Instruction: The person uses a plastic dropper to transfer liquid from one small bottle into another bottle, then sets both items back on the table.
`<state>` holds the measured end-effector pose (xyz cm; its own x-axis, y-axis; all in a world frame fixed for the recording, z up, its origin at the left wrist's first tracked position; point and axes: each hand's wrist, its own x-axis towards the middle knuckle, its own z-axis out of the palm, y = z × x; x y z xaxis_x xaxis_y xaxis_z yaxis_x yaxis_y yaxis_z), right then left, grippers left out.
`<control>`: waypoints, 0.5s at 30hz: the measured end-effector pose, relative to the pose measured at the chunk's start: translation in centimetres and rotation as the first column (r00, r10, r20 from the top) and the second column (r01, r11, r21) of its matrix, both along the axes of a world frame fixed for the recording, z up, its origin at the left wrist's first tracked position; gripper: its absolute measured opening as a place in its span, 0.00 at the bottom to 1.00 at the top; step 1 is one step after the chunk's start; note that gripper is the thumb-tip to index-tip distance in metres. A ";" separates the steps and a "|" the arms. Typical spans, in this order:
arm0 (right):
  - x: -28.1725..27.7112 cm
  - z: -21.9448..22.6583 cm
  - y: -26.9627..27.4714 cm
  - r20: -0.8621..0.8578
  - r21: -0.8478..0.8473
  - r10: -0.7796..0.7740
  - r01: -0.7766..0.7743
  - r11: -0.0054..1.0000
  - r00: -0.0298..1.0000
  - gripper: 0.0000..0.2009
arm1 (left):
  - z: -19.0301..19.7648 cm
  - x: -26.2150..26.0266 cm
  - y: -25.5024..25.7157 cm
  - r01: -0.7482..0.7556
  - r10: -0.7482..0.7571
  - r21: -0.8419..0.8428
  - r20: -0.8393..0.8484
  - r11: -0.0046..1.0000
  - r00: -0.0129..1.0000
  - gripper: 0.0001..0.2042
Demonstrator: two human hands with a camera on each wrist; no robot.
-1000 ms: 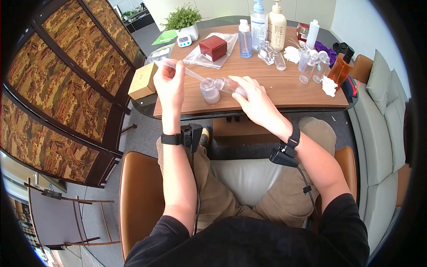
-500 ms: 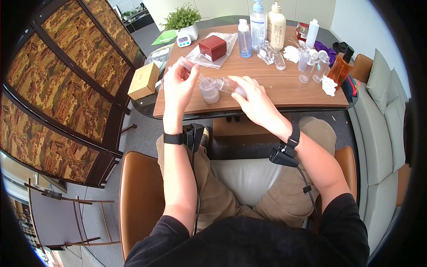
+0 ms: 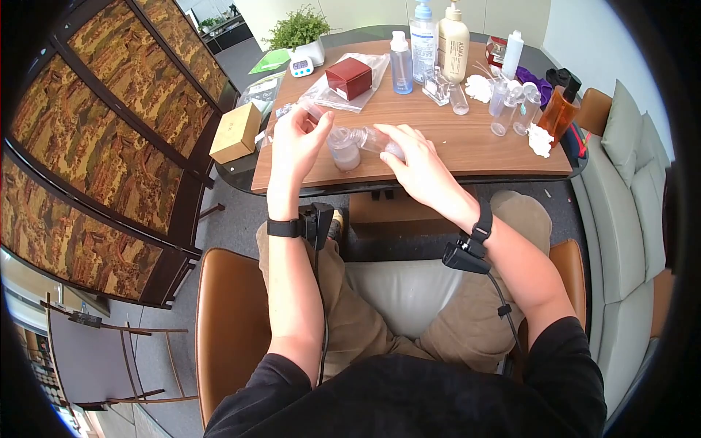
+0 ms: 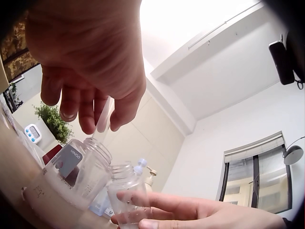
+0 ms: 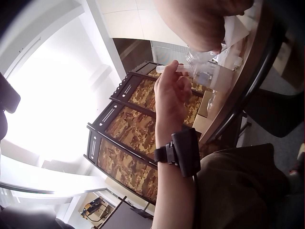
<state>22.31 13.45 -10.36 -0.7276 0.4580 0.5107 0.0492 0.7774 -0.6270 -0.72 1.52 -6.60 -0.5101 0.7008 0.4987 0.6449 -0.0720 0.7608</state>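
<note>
A clear jar (image 3: 345,155) with cloudy, bubbly liquid stands near the table's front edge. My left hand (image 3: 293,150) pinches a translucent tube (image 4: 102,117) between thumb and fingers. In the left wrist view the tube slants down to the mouth of the jar (image 4: 66,193); where its tip ends I cannot tell. My right hand (image 3: 422,164) grips a small clear bottle (image 3: 374,141), tilted in the head view, its threaded neck beside the jar's mouth. The left wrist view shows this bottle (image 4: 126,191) uncapped between the fingers of my right hand (image 4: 205,212).
Behind the hands lie a red box (image 3: 349,79) on a plastic bag and a white timer (image 3: 301,67). Pump bottles (image 3: 454,47) stand at the back. To the right are small clear bottles (image 3: 504,117), white tissue (image 3: 540,141) and an amber bottle (image 3: 561,113). A cardboard box (image 3: 235,133) is at left.
My left hand has moved right and closer to the jar, and the tube, earlier slanting long across to the jar, shows less of its length. My right hand and its bottle look unmoved.
</note>
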 end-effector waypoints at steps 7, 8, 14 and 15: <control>-0.1 -0.1 0.1 -0.001 0.005 0.003 -0.003 1.000 1.000 0.24 | 0.6 0.8 0.0 -0.026 0.023 0.055 0.058 0.998 0.998 0.12; 0.0 -0.1 0.1 -0.001 0.005 0.003 -0.003 1.000 1.000 0.24 | 0.7 1.0 -0.1 -0.026 0.023 0.054 0.058 0.998 0.998 0.12; 0.0 0.0 0.0 -0.005 0.003 0.001 -0.001 1.000 1.000 0.24 | 0.3 0.7 0.0 0.014 -0.019 0.057 0.092 0.998 0.996 0.12; 0.0 0.0 0.0 -0.005 0.003 0.000 0.000 1.000 1.000 0.24 | 0.2 0.6 0.1 0.015 -0.018 0.045 0.077 0.999 0.997 0.12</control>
<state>22.30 13.48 -10.37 -0.7250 0.4560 0.5161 0.0455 0.7795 -0.6248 -0.14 1.61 -6.38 -0.5367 0.6876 0.4890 0.5831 -0.1165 0.8040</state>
